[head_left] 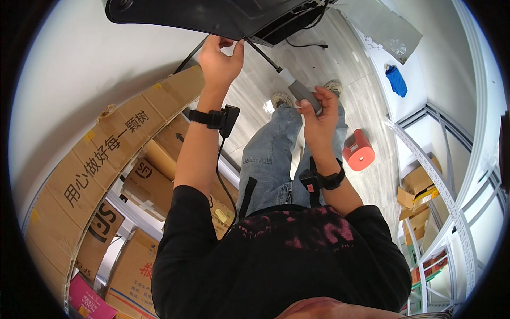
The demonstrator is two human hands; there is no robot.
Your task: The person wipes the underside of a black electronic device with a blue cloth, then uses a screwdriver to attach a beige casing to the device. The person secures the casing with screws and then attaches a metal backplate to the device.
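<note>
Grey screwdriver point(298, 89) between hands point(221, 61), black panel point(196, 15)

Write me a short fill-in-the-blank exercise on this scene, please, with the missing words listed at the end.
1. The right hand holds a grey-and-white-handled ____ with a long dark shaft.
2. The left hand is at the edge of the broad, smooth ____ panel.
3. The rounded red object sits on the pale, wood-patterned ____.

Missing words: screwdriver; black; floor.
</note>
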